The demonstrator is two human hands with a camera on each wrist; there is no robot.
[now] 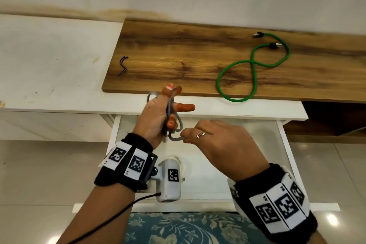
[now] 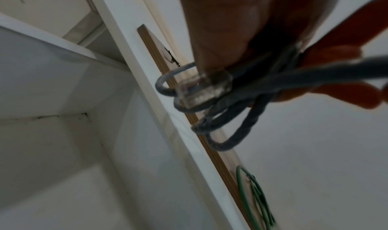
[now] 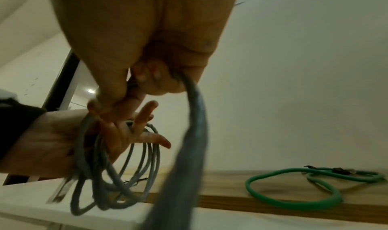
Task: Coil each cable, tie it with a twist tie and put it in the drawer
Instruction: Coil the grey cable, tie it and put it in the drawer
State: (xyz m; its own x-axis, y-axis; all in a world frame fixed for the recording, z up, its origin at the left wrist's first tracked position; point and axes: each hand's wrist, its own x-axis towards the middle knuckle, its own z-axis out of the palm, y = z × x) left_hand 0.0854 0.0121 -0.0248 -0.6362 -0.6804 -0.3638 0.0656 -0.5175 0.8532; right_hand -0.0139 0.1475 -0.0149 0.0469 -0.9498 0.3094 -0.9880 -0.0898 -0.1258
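My left hand point(image 1: 161, 113) grips a grey cable point(image 1: 170, 109) gathered into several loops above the open white drawer point(image 1: 285, 156). The coil point(image 3: 117, 172) hangs from its palm, and a clear plug point(image 2: 199, 90) sticks out by the thumb. My right hand point(image 1: 210, 140) pinches the loose end of the same grey cable point(image 3: 195, 125) just to the right of the coil. A green cable point(image 1: 253, 67) lies uncoiled in a figure eight on the wooden board point(image 1: 168, 61). Black twist ties point(image 1: 122, 66) lie at the board's left end.
The wooden board sits on a white cabinet top point(image 1: 49, 61) against a white wall. The drawer is pulled out toward me over a tiled floor point(image 1: 39, 174). A patterned blue cushion point(image 1: 178, 228) lies at the bottom edge.
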